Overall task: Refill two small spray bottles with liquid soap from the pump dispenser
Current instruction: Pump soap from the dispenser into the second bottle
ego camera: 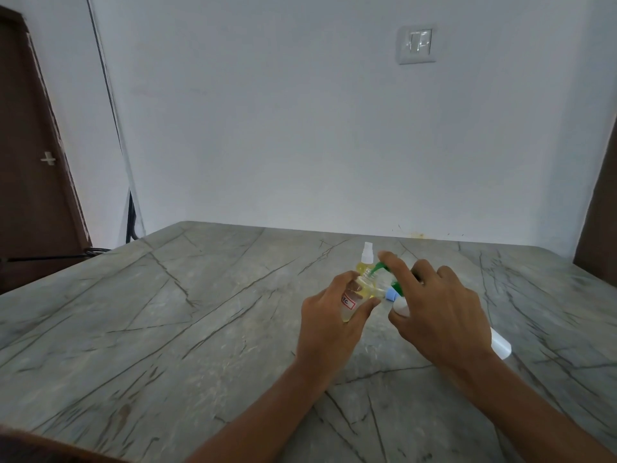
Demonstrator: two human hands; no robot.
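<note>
My left hand (329, 315) grips a small clear spray bottle (355, 300) with pale yellow liquid and a red-edged label; its neck is uncapped and tilts toward the right. My right hand (440, 305) holds the white pump dispenser (400, 307), thumb curled under its body. The index finger lies on the green pump head (380, 266), whose spout sits right at the open neck. The dispenser's white end (500, 345) shows past my wrist. A second small spray bottle (364, 262), yellow liquid and white spray top, stands upright just behind.
A small blue piece (390, 296) lies between the hands on the grey veined stone table (200, 312). The table meets a white wall at the back. A dark door stands at the far left, beyond the table's left edge.
</note>
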